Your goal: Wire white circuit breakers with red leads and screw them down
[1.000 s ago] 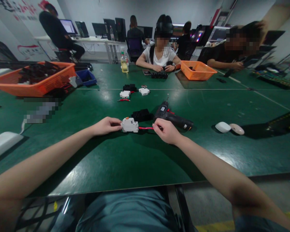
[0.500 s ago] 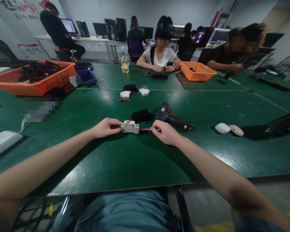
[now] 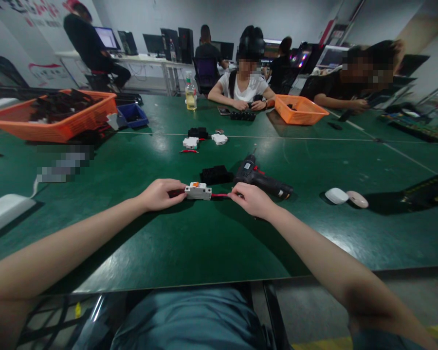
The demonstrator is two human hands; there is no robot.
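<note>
Breaker (image 3: 200, 192) against left fingers (image 3: 175, 184)

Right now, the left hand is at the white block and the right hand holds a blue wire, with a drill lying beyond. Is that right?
Not quite: the head view shows a red wire, not blue. The left hand is at the white block, the right hand holds that wire, and the drill lies beyond.

3 white switch modules (image 3: 198, 191), 2 orange baskets (image 3: 302, 116), 1 blue bin (image 3: 137, 124), 1 power drill (image 3: 264, 181)
</note>
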